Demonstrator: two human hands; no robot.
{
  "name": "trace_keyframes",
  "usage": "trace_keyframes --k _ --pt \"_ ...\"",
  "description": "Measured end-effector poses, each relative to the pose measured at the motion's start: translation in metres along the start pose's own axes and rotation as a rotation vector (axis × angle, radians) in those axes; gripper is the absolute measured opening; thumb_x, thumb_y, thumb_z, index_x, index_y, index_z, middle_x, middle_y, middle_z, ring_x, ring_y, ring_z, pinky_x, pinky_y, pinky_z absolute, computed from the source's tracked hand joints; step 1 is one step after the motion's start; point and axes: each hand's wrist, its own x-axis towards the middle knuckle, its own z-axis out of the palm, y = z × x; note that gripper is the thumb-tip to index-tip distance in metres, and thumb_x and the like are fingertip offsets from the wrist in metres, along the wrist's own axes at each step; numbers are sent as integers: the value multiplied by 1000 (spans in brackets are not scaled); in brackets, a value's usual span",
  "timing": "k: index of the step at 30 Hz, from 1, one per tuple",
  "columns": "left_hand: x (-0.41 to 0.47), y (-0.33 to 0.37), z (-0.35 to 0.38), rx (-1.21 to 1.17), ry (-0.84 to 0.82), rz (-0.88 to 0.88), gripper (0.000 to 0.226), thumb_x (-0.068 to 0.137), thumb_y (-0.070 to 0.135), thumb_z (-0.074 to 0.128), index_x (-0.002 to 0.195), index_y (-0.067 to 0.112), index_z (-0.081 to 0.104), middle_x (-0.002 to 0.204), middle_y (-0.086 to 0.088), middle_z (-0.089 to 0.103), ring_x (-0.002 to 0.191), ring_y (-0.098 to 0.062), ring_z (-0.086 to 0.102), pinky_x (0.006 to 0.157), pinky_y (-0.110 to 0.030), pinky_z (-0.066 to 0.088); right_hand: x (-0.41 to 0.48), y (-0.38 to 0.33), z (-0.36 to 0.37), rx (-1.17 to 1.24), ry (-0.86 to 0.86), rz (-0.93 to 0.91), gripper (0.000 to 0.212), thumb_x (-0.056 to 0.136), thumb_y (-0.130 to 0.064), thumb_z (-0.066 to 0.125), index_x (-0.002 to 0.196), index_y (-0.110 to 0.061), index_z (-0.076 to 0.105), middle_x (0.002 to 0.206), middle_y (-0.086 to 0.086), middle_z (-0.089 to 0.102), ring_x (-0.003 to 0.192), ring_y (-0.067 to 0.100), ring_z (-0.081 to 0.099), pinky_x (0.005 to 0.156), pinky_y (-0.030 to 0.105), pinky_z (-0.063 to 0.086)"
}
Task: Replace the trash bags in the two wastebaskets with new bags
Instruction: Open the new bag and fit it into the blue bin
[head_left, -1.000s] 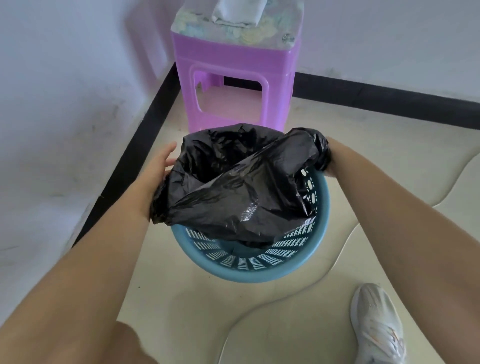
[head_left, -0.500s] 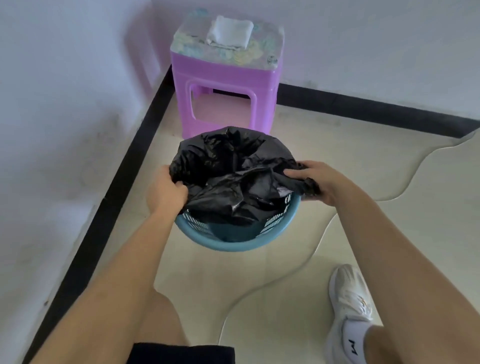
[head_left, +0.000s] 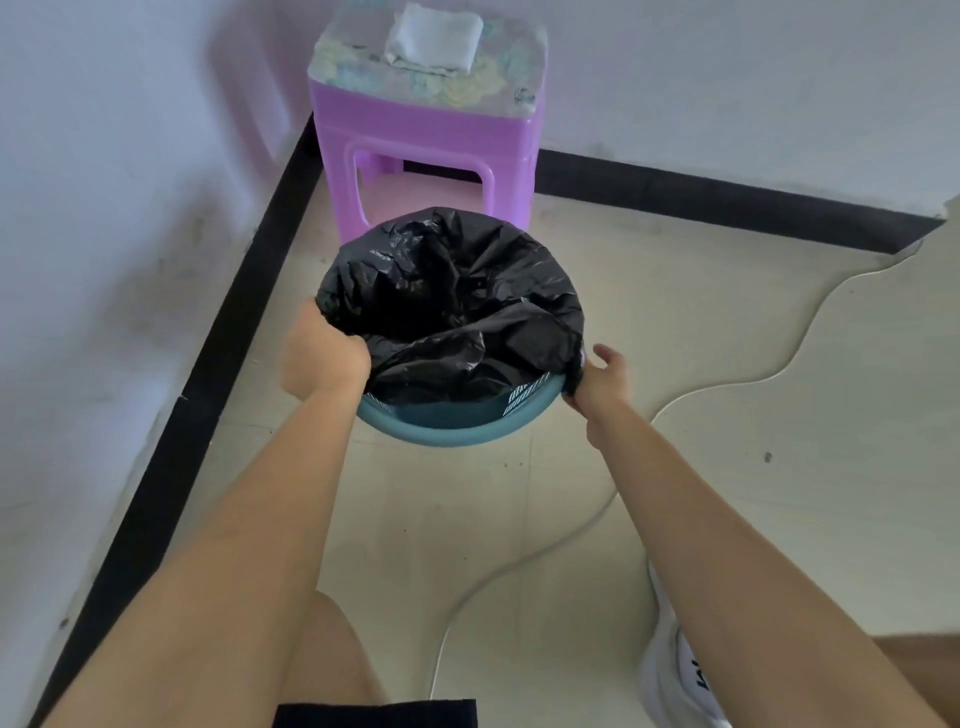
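Observation:
A blue slotted wastebasket (head_left: 441, 434) stands on the floor in front of a purple stool. A black trash bag (head_left: 452, 296) sits in it, stretched over the far and side parts of the rim; the near rim is bare. My left hand (head_left: 322, 356) grips the bag's edge at the basket's left side. On the right side, my right hand (head_left: 597, 382) pinches the bag's edge over the rim, with its upper fingers loose. Only one wastebasket is in view.
The purple plastic stool (head_left: 431, 135) stands in the room's corner with a folded white cloth (head_left: 434, 39) on top. White walls with black baseboard (head_left: 208, 374) run along the left and back. My white shoe (head_left: 675, 675) and left knee (head_left: 332, 654) are below.
The bag's mouth has been spread wider and pulled down over more of the rim. My right hand moved from the basket's near middle out to its right side. The camera has drawn back.

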Motion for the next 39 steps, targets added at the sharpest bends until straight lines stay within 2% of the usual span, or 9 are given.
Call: trace_keyframes --k 3,7,9,12,17,20,23,25,39 --pt "-6 7 -2 -21 19 -48 34 90 8 56 123 13 54 120 -12 62 110 -34 60 75 -34 38 -17 -30 -1 102 174 19 83 80 -74 54 145 -25 38 138 0 49 111 22 57 101 46 48" --pt "-8 8 1 -41 22 -68 34 89 9 59 122 12 53 118 -14 62 107 -35 60 73 -37 42 -42 -58 26 117 98 123 139 37 -88 68 153 -29 19 147 -2 39 123 30 52 103 53 45" --pt "-6 7 3 -35 16 -79 36 88 9 60 123 11 50 118 -15 62 106 -36 61 74 -40 45 -47 -55 43 88 37 154 121 54 -64 80 150 -22 21 142 5 46 117 31 57 98 48 50" --pt "-6 -4 0 -129 -9 -135 45 88 9 59 131 9 44 124 -16 60 112 -37 59 86 -42 47 -53 -41 56 109 43 64 72 95 -15 48 157 -22 12 149 3 42 127 29 50 106 43 44" --pt "-36 -30 2 -737 76 -410 87 78 35 80 147 17 29 146 -11 37 117 -24 52 101 -38 47 -40 -15 52 398 -56 54 46 91 5 30 127 -12 53 113 4 64 98 20 60 99 33 51" --pt "-72 -36 16 -862 34 -651 79 76 53 77 135 16 40 137 -12 43 113 -28 52 100 -45 47 -41 2 51 276 -89 50 42 92 2 38 126 -15 57 104 0 66 88 17 61 92 38 58" --pt "-104 -40 29 -957 81 -520 36 97 50 51 88 15 49 81 -3 56 72 -20 59 79 -41 56 -44 18 50 222 -157 138 41 95 -1 45 134 -12 54 92 2 65 66 9 57 55 19 53" --pt "-111 -43 33 -935 151 -442 31 103 38 40 88 12 45 69 -1 51 58 -18 54 67 -40 54 -46 25 50 173 -186 156 44 94 0 47 138 -8 51 73 -1 60 53 6 52 47 17 46" --pt "-84 -50 25 -893 97 -510 23 105 24 37 94 10 51 78 -2 61 49 -11 62 50 -31 51 -62 38 60 310 -73 122 45 96 -3 52 138 -18 47 89 2 64 63 6 57 62 21 49"
